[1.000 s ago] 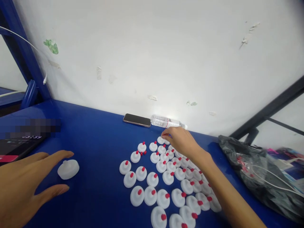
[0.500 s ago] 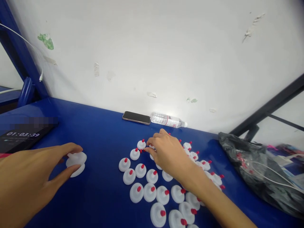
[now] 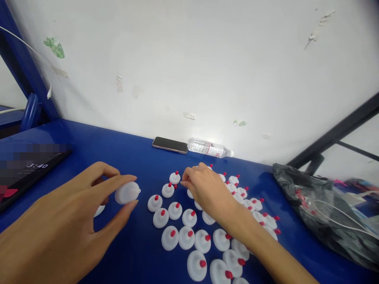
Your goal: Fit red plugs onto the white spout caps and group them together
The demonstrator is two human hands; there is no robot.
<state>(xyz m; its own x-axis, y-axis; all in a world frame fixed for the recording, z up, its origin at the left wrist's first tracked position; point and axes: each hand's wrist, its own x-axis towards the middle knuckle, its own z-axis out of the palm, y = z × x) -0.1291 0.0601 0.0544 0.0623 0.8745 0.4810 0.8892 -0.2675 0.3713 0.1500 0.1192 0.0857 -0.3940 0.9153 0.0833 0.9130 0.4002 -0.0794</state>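
Between thumb and fingers, my left hand grips a translucent white plastic cap, round with a small bare nozzle pointing right. It is held tilted above the table. Another white disc lies partly hidden behind that hand. My right hand is over the far part of a group of similar white caps fitted with red tips. Its fingertips are pinched together, and whatever they hold is hidden. A small loose red tip appears to lie just left of them, beside a red-tipped cap.
At the wall, a phone lies beside a clear bottle on the blue table. A dark tablet showing digits is at the left. On the right sits a black plastic bag.
My left hand has moved right with a cap, lifting it away from the disc left on the table. My right hand has barely shifted and stays pinched.
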